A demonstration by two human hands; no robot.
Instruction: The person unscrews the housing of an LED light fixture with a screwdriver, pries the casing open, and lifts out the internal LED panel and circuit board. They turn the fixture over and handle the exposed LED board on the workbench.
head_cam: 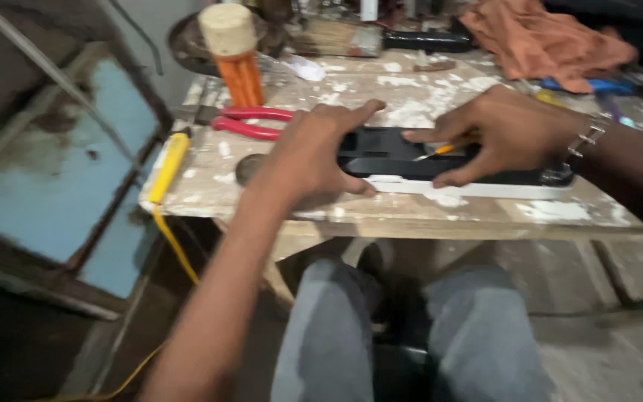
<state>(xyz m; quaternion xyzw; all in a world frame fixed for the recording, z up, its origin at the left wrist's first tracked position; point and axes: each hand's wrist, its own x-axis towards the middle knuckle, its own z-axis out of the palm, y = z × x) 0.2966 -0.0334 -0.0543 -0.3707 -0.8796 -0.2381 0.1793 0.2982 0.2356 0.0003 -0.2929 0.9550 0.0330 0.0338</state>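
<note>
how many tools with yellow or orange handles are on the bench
2 for sure: a yellow-handled tool lying at the bench's left edge, and a small screwdriver held in the right hand over the black device. The clutter behind may hide more.
</note>
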